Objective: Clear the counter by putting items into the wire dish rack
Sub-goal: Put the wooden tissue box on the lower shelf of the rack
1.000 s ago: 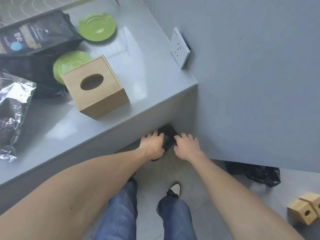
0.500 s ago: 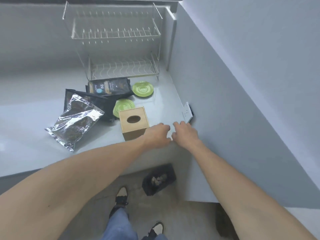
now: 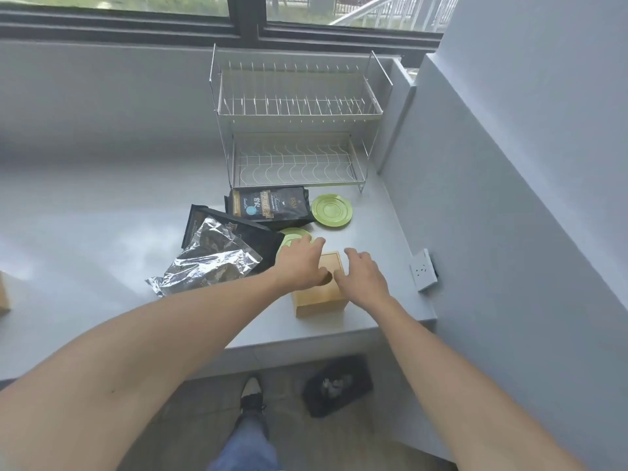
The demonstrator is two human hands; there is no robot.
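A two-tier wire dish rack [image 3: 295, 130] stands empty at the back of the grey counter [image 3: 102, 232]. In front of it lie a black coffee bag [image 3: 270, 204], a second black bag [image 3: 234, 236], a crumpled silver foil bag [image 3: 207, 263] and two green plates, one in full view [image 3: 332, 211], the other [image 3: 295, 236] partly hidden. A wooden tissue box [image 3: 321, 294] sits near the counter's front edge. My left hand [image 3: 299, 266] and my right hand [image 3: 362, 278] hover over the box's top, fingers apart, holding nothing.
A grey wall [image 3: 509, 198] closes off the right side, with a white socket plate [image 3: 423, 274] lying at its foot. A black bin [image 3: 336, 385] sits on the floor below the counter edge. Another wooden block [image 3: 4, 294] shows at the far left.
My view rose from the floor to the counter and rack. Both hands came up from the black bin under the counter and moved forward over the wooden box.
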